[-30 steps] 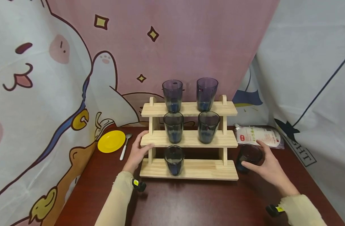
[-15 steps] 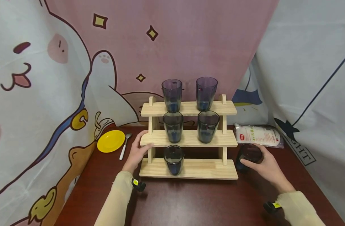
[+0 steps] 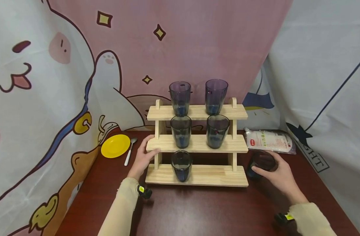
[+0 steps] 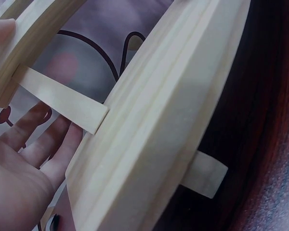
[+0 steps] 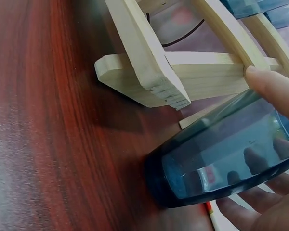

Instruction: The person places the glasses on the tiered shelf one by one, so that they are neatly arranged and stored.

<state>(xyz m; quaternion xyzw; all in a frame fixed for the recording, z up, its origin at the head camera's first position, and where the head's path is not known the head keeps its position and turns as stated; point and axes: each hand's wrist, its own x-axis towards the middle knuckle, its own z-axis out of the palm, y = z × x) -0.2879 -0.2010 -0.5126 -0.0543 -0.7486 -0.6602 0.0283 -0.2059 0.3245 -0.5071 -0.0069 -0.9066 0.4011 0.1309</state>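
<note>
A three-tier wooden display rack [image 3: 215,173] stands on the table. Its left end is in the grip of my left hand [image 3: 142,159], with the thumb on the middle board and the other fingers behind it; the left wrist view shows those fingers [image 4: 48,139] beside an upright. Dark blue-violet glasses stand on the boards: two on top, two in the middle, and one glass [image 3: 181,165] on the bottom board, left of centre. Right of the rack, my right hand [image 3: 281,175] holds another glass [image 5: 221,149] between thumb and fingers. It is upright, its base at the tabletop.
A clear-and-white printed packet [image 3: 271,141] lies behind the right hand. On the left are a yellow plate [image 3: 115,146] and a white-handled spoon [image 3: 129,154]. Printed cloth [image 3: 227,42] hangs behind and at both sides of the dark red table [image 3: 197,209].
The fingers of my right hand have closed round the far side of the glass. My left hand keeps its place on the rack, and the glasses on the boards stay put.
</note>
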